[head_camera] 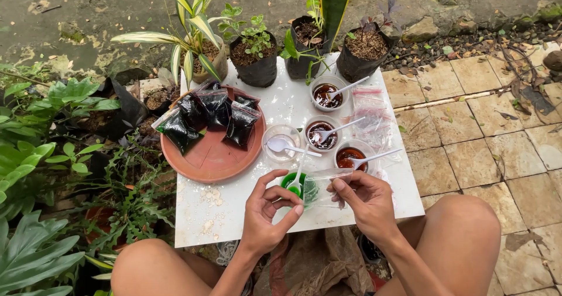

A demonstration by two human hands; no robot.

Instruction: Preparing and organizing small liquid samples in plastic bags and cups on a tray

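Four dark, filled bags [212, 117] lie on the plate [213, 161]. Empty clear bags [373, 113] sit right of the cups. Both hands hold one clear bag [321, 186].

Two bare hands in view, left hand [266, 214] and right hand [366, 205]. No gloves, no rings, no watch, no wristbands visible. Forearms bare, no sleeves reaching into frame. Nails short, unpainted as far as visible. Both knees and thighs bare at bottom of frame, left and right. Brownish crumpled cloth between the legs, can't tell whether a garment or loose fabric. Footwear not clear; dark shape under right forearm too hidden to identify. No markings or tattoos discernible.
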